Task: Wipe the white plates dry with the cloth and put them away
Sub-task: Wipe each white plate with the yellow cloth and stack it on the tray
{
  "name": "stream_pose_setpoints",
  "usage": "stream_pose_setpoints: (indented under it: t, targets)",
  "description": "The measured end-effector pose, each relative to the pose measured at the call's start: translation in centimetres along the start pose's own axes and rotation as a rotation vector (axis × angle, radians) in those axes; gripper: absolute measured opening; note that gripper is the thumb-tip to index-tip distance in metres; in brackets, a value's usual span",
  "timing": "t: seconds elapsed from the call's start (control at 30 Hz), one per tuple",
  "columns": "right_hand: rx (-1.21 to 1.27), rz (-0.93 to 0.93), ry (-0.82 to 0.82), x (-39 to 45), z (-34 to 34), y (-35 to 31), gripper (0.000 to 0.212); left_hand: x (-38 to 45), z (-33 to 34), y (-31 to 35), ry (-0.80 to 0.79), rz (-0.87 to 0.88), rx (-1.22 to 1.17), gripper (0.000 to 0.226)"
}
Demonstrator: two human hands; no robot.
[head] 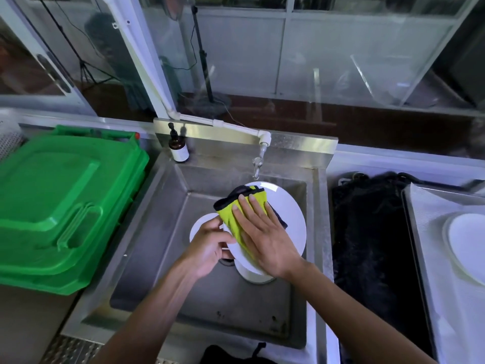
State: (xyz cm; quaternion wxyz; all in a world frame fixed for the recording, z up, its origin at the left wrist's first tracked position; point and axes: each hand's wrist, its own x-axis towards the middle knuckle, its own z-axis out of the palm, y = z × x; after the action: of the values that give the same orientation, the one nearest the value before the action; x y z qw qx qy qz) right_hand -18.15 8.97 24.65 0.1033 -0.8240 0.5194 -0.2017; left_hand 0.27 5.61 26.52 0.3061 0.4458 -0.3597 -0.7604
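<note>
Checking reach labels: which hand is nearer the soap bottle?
Left. The left hand grips the plate's left edge, below and slightly right of the soap bottle. The right hand presses the cloth on the plate, farther right.

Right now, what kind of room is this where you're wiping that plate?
Probably a dishwashing area in a working kitchen. There's a deep stainless steel sink with a tap, a soap pump bottle on its ledge, and a white plate being wiped over the basin.

Two bare forearms — no sleeves, rings or watch visible.
</note>
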Motion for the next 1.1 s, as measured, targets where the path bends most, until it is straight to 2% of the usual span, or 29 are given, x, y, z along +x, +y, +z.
stream_pose_setpoints:
  t: [0.2, 0.4, 0.63, 0.77, 1.1]
  targets:
    - [0.041, 0.073, 0.076, 2.9, -0.4, 0.2, 0.056, -0.6, 0.3, 0.6, 0.025, 0.005, 0.073, 0.046]
    - [0.074, 0.311, 0.093, 4.2, -0.5, 2.8, 0.056, -1.5, 1.0, 0.0, 0.131, 0.048, 0.077, 0.051]
    - [0.119, 0.421, 0.12, 2.1, -0.3, 4.3, 0.057, -2.3, 2.2, -0.3, 0.188, 0.085, 0.032, 0.059]
    - [0.121, 0.494, 0.12, 0.4, -0.1, 4.1, 0.057, -2.4, 2.9, -0.9, 0.213, 0.091, 0.018, 0.055]
    - [0.179, 0.584, 0.092, -3.9, 1.8, 0.3, 0.058, -2.8, 3.6, -1.6, 0.271, 0.127, -0.011, 0.058]
